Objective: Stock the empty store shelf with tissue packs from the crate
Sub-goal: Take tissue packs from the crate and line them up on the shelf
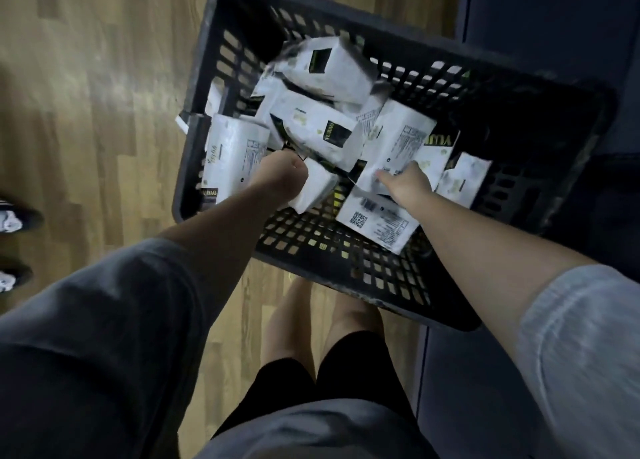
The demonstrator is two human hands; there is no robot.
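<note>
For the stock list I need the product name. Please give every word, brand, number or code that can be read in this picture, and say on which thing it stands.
"YUBAO": dark label of the tissue pack in the middle of the pile.
"YUBAO": dark band at the bottom of the leftmost pack.
"YU...": yellow letters, partly hidden, on a pack at the right.
QR code and fine print on the nearest pack: too small to read.
Crate: no text seen.
</note>
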